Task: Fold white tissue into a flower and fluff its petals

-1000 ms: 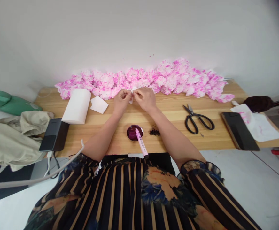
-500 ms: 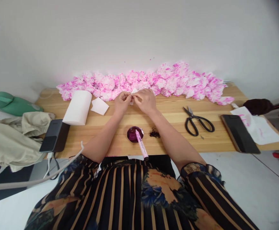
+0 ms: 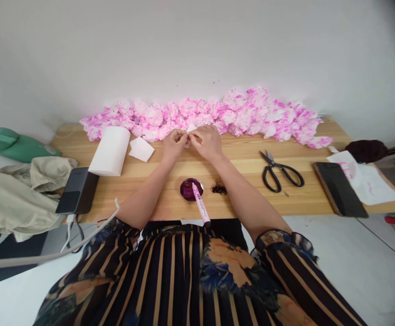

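Observation:
My left hand [image 3: 174,144] and my right hand [image 3: 207,141] meet over the back middle of the table, both pinching a small piece of white tissue paper [image 3: 187,144] between their fingertips. Right behind them lies a long heap of pink and white paper flowers [image 3: 149,117]. Nearer to me, a pink marker [image 3: 200,203] leans on a small round dish [image 3: 186,189] with dark purple inside. A little pile of dark ties or wires [image 3: 219,187] sits beside my right forearm.
Left on the table [image 3: 143,199] are a white paper roll [image 3: 110,151], cut white sheets [image 3: 141,149] and a black power bank [image 3: 77,192]. Black-handled scissors [image 3: 280,172], a phone [image 3: 340,189] and pink-marked paper [image 3: 373,183] lie right. A green bottle [image 3: 21,147] and beige cloth [image 3: 17,194] are far left.

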Tool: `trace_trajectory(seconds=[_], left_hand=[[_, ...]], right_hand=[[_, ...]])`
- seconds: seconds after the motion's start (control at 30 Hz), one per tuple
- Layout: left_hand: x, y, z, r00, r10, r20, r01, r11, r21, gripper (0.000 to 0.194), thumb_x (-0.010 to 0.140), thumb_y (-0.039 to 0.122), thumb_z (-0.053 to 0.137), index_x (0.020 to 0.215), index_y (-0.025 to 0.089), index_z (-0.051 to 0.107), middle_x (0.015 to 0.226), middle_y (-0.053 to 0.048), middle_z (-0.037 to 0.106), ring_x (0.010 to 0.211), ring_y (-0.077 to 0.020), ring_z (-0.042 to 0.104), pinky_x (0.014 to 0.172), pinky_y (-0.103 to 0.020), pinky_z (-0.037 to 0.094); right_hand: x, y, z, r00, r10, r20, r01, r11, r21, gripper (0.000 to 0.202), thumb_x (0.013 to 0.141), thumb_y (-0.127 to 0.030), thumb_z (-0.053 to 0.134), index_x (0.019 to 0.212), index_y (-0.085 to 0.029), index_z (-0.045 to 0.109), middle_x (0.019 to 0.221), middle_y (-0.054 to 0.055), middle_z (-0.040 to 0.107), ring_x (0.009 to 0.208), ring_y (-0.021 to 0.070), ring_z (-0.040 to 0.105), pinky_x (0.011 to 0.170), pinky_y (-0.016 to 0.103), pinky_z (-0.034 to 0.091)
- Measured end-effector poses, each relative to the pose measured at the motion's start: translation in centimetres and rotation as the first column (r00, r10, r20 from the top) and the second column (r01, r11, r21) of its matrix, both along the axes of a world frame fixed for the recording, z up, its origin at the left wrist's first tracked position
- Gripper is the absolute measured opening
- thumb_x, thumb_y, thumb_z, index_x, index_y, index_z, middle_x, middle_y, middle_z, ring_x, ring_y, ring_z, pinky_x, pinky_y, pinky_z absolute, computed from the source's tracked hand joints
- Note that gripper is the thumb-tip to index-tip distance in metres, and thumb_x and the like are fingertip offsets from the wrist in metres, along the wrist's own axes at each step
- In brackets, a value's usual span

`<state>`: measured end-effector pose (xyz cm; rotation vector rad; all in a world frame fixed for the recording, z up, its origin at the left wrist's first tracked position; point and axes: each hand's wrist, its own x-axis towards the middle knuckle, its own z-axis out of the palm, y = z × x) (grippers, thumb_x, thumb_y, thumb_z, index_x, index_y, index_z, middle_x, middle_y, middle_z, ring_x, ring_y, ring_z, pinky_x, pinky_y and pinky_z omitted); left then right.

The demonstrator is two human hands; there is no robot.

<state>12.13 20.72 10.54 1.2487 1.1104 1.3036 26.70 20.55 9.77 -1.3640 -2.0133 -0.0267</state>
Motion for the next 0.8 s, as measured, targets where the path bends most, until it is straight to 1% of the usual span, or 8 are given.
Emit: trace_trajectory(seconds=[0.2, 0.43, 0.53, 0.67, 0.8], left_hand=[[0.03, -0.08, 0.07, 1.000, 0.005, 0.023, -0.004, 1.000, -0.021, 0.016, 0.085, 0.005, 0.061, 0.073, 0.016, 0.061, 0.059, 0.006, 0.061, 0.054, -0.0055, 0.058, 0.054, -0.016, 0.044], [0.04, 0.01, 0.07, 1.000, 0.011, 0.006, -0.011, 1.000, -0.024, 0.020, 0.084, 0.001, 0.058, 0.071, 0.016, 0.060, 0.058, 0.006, 0.060, 0.053, -0.0056, 0.058, 0.055, -0.017, 0.044], [0.06, -0.03, 0.08, 1.000, 0.007, 0.010, -0.006, 0.999, -0.032, 0.020, 0.084, 0.001, 0.058, 0.071, 0.016, 0.059, 0.060, 0.006, 0.061, 0.054, -0.0059, 0.059, 0.055, -0.017, 0.044], [0.00, -0.02, -0.04, 1.000, 0.011, -0.002, -0.011, 1.000, -0.010, 0.019, 0.084, 0.002, 0.057, 0.072, 0.017, 0.059, 0.062, 0.004, 0.064, 0.055, -0.0070, 0.060, 0.056, -0.018, 0.044], [-0.12, 0.20, -0.35, 1.000, 0.013, 0.007, -0.013, 1.000, -0.015, 0.017, 0.085, 0.005, 0.058, 0.073, 0.018, 0.058, 0.063, 0.004, 0.065, 0.056, -0.0076, 0.060, 0.057, -0.019, 0.044]], right_hand=[[0.02, -0.01, -0.03, 1.000, -0.014, 0.028, 0.013, 1.000, 0.026, 0.027, 0.097, -0.025, 0.054, 0.076, -0.023, 0.071, 0.082, 0.005, 0.075, 0.086, 0.0234, 0.061, 0.087, 0.039, 0.038], [-0.14, -0.14, 0.07, 1.000, -0.010, 0.025, 0.009, 1.000, 0.016, 0.026, 0.095, -0.024, 0.053, 0.075, -0.023, 0.071, 0.083, 0.005, 0.074, 0.087, 0.0236, 0.060, 0.089, 0.039, 0.038], [-0.18, -0.08, -0.02, 1.000, -0.011, -0.026, 0.011, 1.000, 0.010, 0.026, 0.094, -0.023, 0.053, 0.074, -0.023, 0.070, 0.082, 0.005, 0.074, 0.085, 0.0227, 0.061, 0.087, 0.038, 0.039], [-0.09, 0.17, -0.10, 0.993, -0.016, -0.118, 0.016, 1.000, -0.001, 0.026, 0.091, -0.021, 0.052, 0.071, -0.023, 0.068, 0.077, 0.004, 0.072, 0.079, 0.0209, 0.061, 0.083, 0.036, 0.041], [0.08, 0.52, -0.27, 0.977, -0.012, -0.214, 0.012, 1.000, -0.001, 0.024, 0.089, -0.023, 0.052, 0.072, -0.023, 0.070, 0.072, 0.002, 0.071, 0.072, 0.0190, 0.060, 0.078, 0.034, 0.043]])
